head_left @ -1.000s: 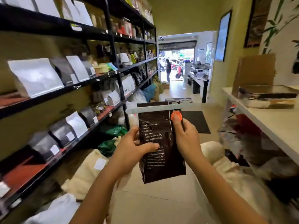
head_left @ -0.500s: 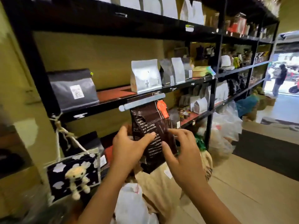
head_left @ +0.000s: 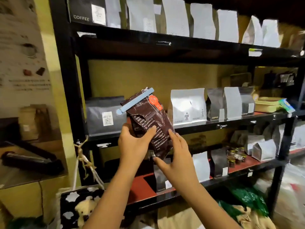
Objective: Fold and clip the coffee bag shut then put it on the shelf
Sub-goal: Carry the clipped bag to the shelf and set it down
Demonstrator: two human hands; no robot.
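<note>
A dark brown coffee bag [head_left: 149,119] with white print and an orange round label is held up in front of the black shelf unit [head_left: 231,123]. A pale blue clip [head_left: 134,101] lies across its folded top. The bag tilts, its top leaning left. My left hand [head_left: 133,143] grips the bag's lower left side, thumb across the front. My right hand [head_left: 175,156] holds its lower right edge and bottom, fingers spread. The bag hangs in the gap between a dark grey pouch [head_left: 105,115] and a white pouch [head_left: 188,105] on the middle shelf.
Grey and white coffee pouches [head_left: 231,103] line the middle shelf, and more white pouches [head_left: 175,17] fill the top one. Small jars [head_left: 236,157] and bags stand on the lower red shelf. A black-and-white tote with a plush bear [head_left: 82,207] hangs at the lower left.
The view has turned left toward the shelves and closer. Both hands have raised the clipped bag to the middle shelf's height and tilted it; the right hand moved from the clip to the bag's bottom.
</note>
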